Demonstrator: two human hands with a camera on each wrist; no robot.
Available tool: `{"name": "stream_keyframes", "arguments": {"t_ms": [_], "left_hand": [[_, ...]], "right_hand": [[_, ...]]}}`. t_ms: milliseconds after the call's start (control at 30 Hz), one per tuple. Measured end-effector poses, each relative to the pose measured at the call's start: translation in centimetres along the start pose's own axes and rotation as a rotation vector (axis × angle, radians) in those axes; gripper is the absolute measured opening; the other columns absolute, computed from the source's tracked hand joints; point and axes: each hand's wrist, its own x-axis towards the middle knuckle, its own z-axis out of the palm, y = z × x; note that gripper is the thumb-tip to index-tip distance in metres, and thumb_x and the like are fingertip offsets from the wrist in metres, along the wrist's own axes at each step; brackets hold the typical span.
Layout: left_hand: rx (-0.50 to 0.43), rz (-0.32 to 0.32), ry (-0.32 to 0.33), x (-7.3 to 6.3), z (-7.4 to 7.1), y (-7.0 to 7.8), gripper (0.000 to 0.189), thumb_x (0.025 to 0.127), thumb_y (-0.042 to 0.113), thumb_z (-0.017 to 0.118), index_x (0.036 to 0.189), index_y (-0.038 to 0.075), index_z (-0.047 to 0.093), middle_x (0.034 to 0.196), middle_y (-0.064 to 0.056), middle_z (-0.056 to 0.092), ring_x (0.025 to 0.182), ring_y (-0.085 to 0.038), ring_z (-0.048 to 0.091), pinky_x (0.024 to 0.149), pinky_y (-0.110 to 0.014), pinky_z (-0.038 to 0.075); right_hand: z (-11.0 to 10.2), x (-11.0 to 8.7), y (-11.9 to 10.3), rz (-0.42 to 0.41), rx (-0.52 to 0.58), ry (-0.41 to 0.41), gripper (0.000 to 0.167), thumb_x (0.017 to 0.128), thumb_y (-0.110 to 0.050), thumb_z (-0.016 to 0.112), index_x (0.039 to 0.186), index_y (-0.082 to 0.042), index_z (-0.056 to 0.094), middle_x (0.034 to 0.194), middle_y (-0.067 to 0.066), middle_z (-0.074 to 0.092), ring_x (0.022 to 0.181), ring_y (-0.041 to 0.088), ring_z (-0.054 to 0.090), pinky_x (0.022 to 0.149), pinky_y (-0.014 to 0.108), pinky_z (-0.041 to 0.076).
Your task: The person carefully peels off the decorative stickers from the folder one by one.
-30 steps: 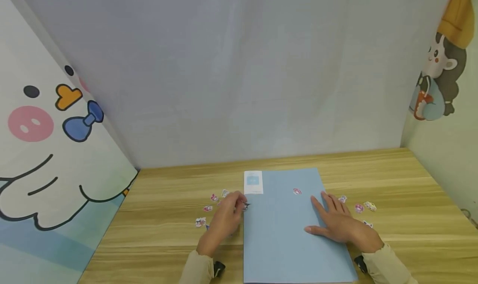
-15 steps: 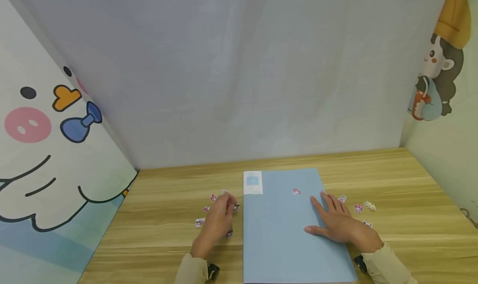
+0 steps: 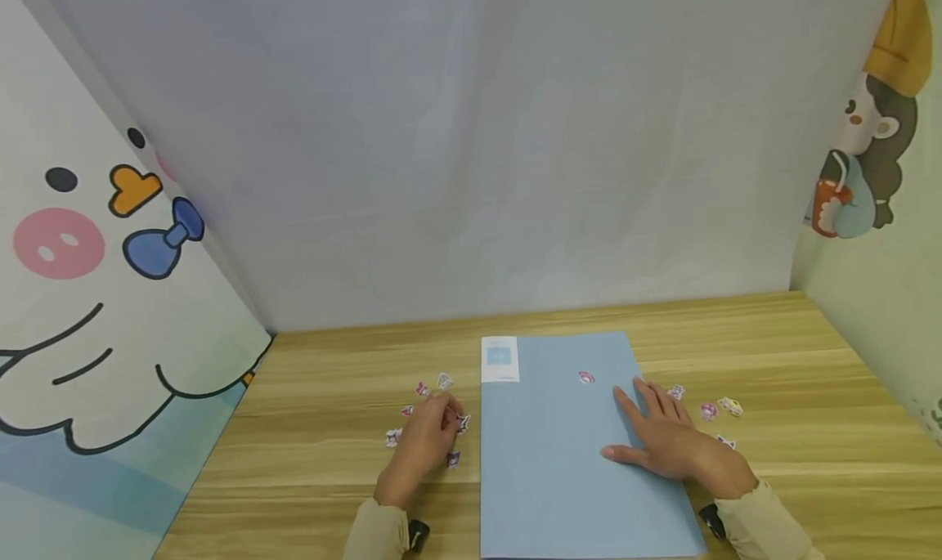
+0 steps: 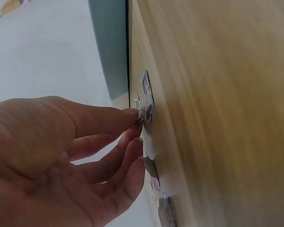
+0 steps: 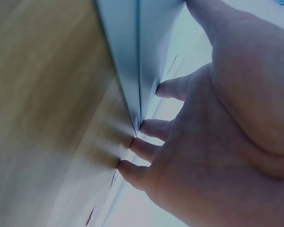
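Observation:
A light blue folder [image 3: 552, 478] lies on the wooden table, with a white label [image 3: 500, 359] at its top left corner and a small pink sticker [image 3: 586, 377] near its top. Left of the folder, my left hand [image 3: 427, 437] pinches a small dark-and-white sticker [image 3: 463, 423] between thumb and fingertips, low over the table. The left wrist view shows this pinched sticker [image 4: 138, 118] from the side, partly hidden by the thumb. My right hand [image 3: 666, 437] rests with spread fingers on the folder's right edge; some fingertips reach the table in the right wrist view.
Several loose stickers lie left of the folder, among them a dark one [image 3: 453, 459] and a pink one [image 3: 423, 389]. More lie to its right, such as a pink one [image 3: 709, 411] and a yellowish one [image 3: 730, 406]. A pale curtain [image 3: 471, 176] hangs behind the table.
My left hand has moved left, away from the folder's left edge, then slightly lower, still pinching the sticker. The dark sticker beside it came into sight. My right hand has stayed in place.

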Motion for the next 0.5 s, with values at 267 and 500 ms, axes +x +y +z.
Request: {"name": "stream_keyframes", "arguments": {"t_ms": [267,500], "left_hand": [[0.116,0.018,0.078,-0.36,0.01,0.80,0.021,0.083,-0.008,0.076,0.095,0.003,0.064,0.092,-0.008,0.059,0.088,-0.025,0.057,0.072,-0.040,0.053],[0.144,0.039,0.043,-0.44,-0.08,1.07,0.014,0.085,-0.009,0.073,0.086,0.003,0.068,0.089,-0.006,0.061,0.087,-0.025,0.057,0.076,-0.040,0.051]], "right_hand": [[-0.36,-0.30,-0.43,-0.004,0.002,-0.010,0.097,0.095,-0.058,0.065,0.156,0.008,0.026,0.158,0.042,0.008,0.144,0.063,0.005,0.111,0.076,0.003],[-0.06,-0.19,-0.14,0.009,-0.013,0.003,0.099,0.094,-0.059,0.066,0.156,0.008,0.027,0.159,0.039,0.009,0.145,0.061,0.005,0.111,0.076,0.002]]}}
